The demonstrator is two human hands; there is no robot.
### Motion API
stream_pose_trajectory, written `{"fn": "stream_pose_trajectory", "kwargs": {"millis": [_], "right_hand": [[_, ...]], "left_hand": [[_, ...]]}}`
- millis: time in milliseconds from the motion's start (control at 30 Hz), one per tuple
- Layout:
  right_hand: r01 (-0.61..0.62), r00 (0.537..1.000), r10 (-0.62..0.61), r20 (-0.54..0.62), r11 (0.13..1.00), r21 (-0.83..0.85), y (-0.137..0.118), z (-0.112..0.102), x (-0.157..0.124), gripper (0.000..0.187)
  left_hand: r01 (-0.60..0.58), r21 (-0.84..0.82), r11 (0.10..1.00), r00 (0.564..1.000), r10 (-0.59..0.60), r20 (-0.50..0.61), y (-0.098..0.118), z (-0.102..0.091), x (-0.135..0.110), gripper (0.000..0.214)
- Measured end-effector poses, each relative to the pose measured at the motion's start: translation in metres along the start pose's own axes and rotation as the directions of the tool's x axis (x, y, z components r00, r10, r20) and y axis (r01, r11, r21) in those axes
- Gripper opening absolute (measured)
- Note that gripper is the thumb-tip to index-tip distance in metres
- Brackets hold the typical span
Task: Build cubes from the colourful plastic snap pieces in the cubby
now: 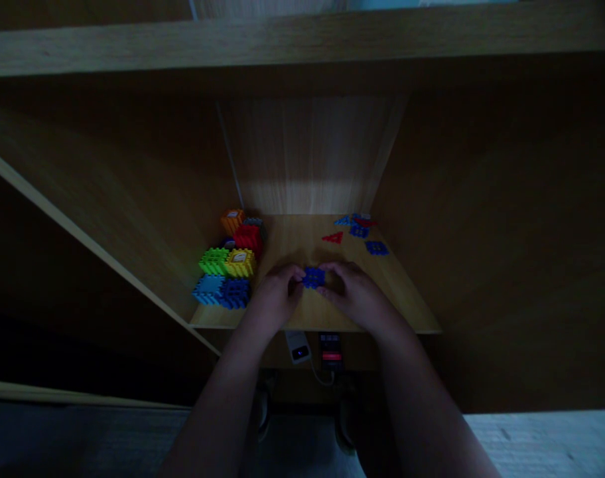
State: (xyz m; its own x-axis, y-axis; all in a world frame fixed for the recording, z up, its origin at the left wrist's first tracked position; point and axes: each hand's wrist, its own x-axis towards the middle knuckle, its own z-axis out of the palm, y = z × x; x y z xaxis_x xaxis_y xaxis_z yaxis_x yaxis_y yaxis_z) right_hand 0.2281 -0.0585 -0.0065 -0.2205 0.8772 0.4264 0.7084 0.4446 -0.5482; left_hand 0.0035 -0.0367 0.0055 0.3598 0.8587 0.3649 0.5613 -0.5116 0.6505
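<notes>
A blue notched plastic building piece (pixel 313 277) is held between my two hands over the front half of the wooden shelf. My left hand (pixel 281 287) pinches its left edge, and my right hand (pixel 351 287) grips its right edge with thumb and finger. Left of my hands stand stacks of matching notched pieces: light blue (pixel 210 288), dark blue (pixel 235 292), green (pixel 214 261), yellow (pixel 241 263), red (pixel 248 238) and orange (pixel 232 220). On the right lie a red triangle piece (pixel 333 238), a blue square piece (pixel 377 247) and several more loose pieces.
The wooden shelf board (pixel 292 242) sits inside a cabinet with side walls and a thick upper shelf edge (pixel 302 43) overhead. Below the board's front edge are a white power bank (pixel 297 346) and a phone (pixel 331 350), with a white cable beside them.
</notes>
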Motion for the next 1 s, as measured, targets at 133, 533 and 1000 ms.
{"fn": "stream_pose_trajectory", "kwargs": {"millis": [133,533,1000], "right_hand": [[0.017,1.000,-0.017,-0.009,1.000,0.004,0.001,0.002,0.000,0.033],[-0.390,0.895,0.253,-0.368,0.844,-0.368,0.022,0.001,-0.002,0.056],[-0.531,0.841,0.373,-0.392,0.709,-0.464,0.012,-0.005,0.001,0.048]], "left_hand": [[0.001,-0.030,1.000,1.000,-0.001,0.002,-0.001,0.000,0.000,0.025],[-0.014,-0.043,0.999,1.000,0.014,-0.002,-0.003,-0.001,0.000,0.025],[-0.035,-0.030,0.999,0.999,0.035,-0.005,-0.004,0.000,-0.001,0.024]]}}
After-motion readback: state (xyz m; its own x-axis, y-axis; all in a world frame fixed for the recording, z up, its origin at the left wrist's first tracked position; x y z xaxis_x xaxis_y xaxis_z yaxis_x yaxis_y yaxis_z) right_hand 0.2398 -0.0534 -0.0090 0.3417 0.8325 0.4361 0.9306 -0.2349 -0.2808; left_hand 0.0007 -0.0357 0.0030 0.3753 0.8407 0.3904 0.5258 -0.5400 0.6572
